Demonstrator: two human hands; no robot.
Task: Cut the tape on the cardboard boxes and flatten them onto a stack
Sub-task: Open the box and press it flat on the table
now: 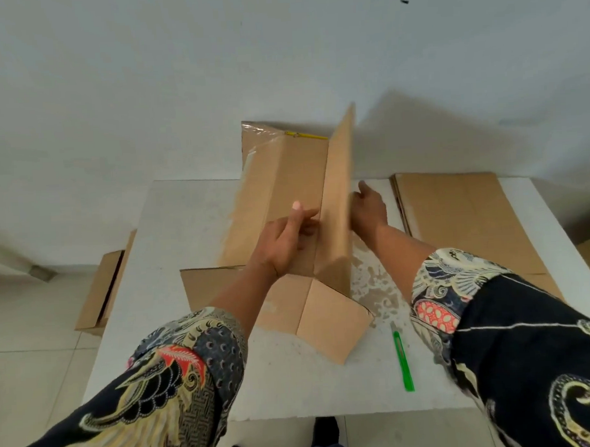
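An opened brown cardboard box lies partly collapsed in the middle of the white table, its flaps spread toward me and clear tape hanging at its far end. One long panel stands upright between my hands. My left hand presses on the inner face beside that panel, thumb raised and fingers fairly straight. My right hand touches the panel's outer face with loose fingers. A green utility knife lies on the table near my right forearm. Flattened cardboard forms a stack at the table's right.
Another cardboard box stands on the tiled floor against the table's left side. A white wall rises just behind the table. My dark shoes show below the near table edge.
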